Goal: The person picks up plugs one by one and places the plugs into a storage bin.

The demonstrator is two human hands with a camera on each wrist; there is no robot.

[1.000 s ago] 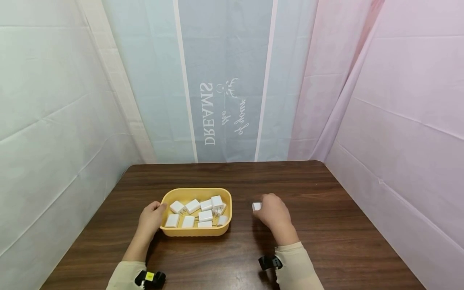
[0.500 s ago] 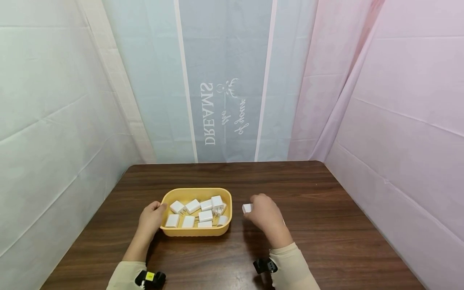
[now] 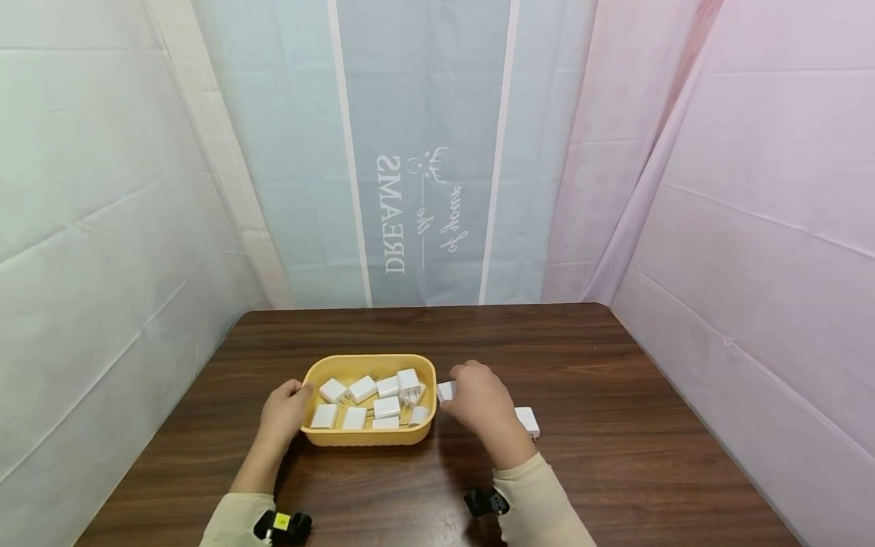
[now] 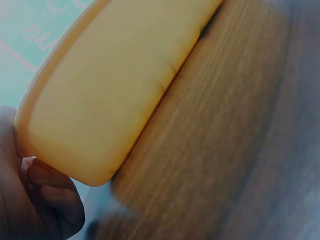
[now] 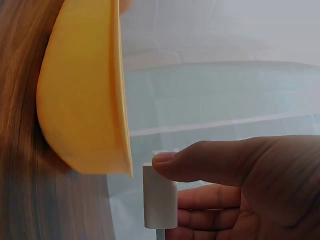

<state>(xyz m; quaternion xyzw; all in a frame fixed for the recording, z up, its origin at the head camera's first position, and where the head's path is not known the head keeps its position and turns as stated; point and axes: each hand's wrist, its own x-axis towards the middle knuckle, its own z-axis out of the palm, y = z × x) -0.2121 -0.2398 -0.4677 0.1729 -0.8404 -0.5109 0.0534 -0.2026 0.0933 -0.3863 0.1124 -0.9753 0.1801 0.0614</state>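
A yellow plastic basket (image 3: 369,438) stands on the table, holding several white plug chargers (image 3: 355,418). My left hand (image 3: 284,410) grips its left end, thumb over the rim; the left wrist view shows the fingers (image 4: 55,192) curled under that corner. Just right of the basket, my right hand (image 3: 481,400) pinches one white charger (image 3: 446,391) between thumb and fingers. In the right wrist view this charger (image 5: 160,197) is close beside the basket's rim (image 5: 122,100), with a metal prong pointing down. Another white charger (image 3: 526,420) lies on the table beyond the right wrist.
The dark wooden table (image 3: 636,471) has its far edge against a hanging blue-grey curtain (image 3: 424,91). Pale cloth walls (image 3: 772,228) close off both sides. A black wrist camera (image 3: 283,526) sits on each sleeve.
My right hand has carried the charger left, up to the basket's right side. The charger on the table has come into view behind it. The left hand and basket have stayed put.
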